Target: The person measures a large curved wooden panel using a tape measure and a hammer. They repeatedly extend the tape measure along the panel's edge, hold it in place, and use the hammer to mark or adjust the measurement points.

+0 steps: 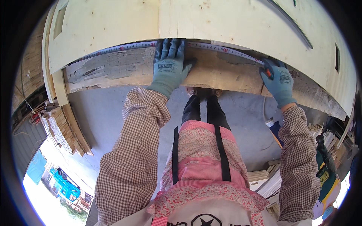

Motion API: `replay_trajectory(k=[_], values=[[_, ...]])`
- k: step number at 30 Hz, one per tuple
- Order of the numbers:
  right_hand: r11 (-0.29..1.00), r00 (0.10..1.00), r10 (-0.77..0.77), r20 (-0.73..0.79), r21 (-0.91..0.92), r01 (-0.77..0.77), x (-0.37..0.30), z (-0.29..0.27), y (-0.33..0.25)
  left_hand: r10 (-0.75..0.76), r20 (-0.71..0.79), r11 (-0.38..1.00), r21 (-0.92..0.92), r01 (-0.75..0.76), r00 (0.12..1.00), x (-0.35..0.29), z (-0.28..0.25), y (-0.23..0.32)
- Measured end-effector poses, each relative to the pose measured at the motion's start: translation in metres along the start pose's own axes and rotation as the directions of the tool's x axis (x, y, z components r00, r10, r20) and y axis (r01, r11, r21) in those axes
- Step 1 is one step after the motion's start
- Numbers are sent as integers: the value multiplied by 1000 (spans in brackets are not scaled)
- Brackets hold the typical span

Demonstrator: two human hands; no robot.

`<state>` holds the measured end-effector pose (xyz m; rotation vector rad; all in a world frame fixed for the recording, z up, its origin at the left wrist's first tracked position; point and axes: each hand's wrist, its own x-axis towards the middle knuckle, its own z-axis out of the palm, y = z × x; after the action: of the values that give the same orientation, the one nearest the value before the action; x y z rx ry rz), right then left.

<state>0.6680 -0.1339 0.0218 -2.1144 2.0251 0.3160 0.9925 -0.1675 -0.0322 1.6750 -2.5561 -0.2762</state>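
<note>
A pale plywood panel (233, 20) spans the far side, with a weathered board (217, 69) along its near edge. A tape measure's white blade (211, 47) runs left to right along that edge. My left hand (168, 66), in a blue work glove, lies flat across the blade, fingers stretched away from me and thumb out to the right. At the blade's right end my right hand (279, 81), gloved alike, is closed around the tape measure's case. Only a small orange-red part of the case (269, 73) shows between the fingers; the rest is hidden.
A dark curved strip (292, 24) rests on the panel at the upper right. Stacked wood pieces (60, 128) stand at the left on the grey floor (105, 113). A blue-and-white tube-shaped object (274, 130) is beside my right forearm. A person's dark-and-yellow clothing (327, 177) shows at the lower right.
</note>
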Motion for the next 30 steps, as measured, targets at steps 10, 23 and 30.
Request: replay_trajectory(k=[10,23,30], values=[[992,977,-87,-195,-103,67,-5,7,-5,51,-34,997,-50,-53,998,1,6,-7],[983,907,-182,-381,-95,157,-1,41,-26,24,-67,1000,8,-23,997,3,7,-2],[985,851,-135,-507,24,170,4,49,-35,42,-87,998,38,-39,995,4,10,-7]])
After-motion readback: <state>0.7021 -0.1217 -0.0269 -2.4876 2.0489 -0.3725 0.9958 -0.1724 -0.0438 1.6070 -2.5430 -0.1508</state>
